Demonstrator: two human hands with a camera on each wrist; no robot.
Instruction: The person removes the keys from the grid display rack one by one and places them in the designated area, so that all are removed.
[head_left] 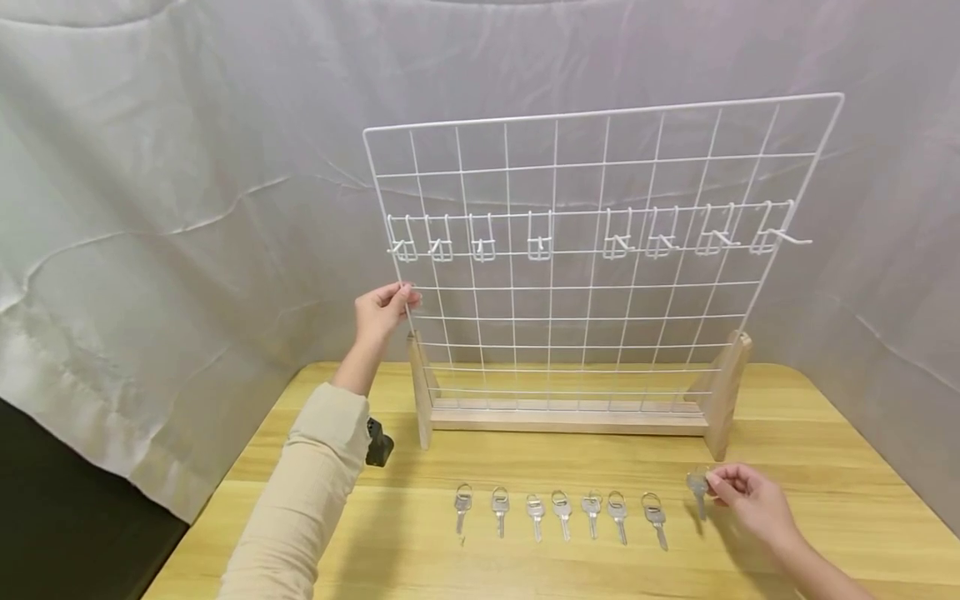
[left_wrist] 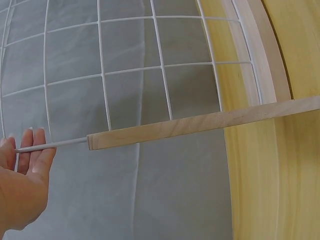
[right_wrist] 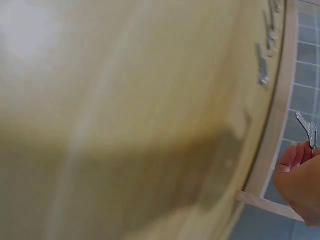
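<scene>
My left hand (head_left: 382, 310) pinches the left edge wire of an upright white wire grid panel (head_left: 555, 317), just above its wooden stand (head_left: 570, 419). In the left wrist view the fingers of that hand (left_wrist: 30, 175) wrap the wire beside the stand's post. My right hand (head_left: 753, 504) pinches a silver key (head_left: 697, 485) by its ring end, lifted above the table's right part. The same key (right_wrist: 306, 126) shows in the right wrist view. Several more keys with rings, such as the nearest one (head_left: 655, 522), lie in a row to its left.
Several white hooks (head_left: 540, 245) hang in a row across the grid's upper part. A small black object (head_left: 378, 443) sits on the wooden table (head_left: 420, 542), partly behind the left forearm. Grey cloth (head_left: 225, 125) drapes behind and along both sides.
</scene>
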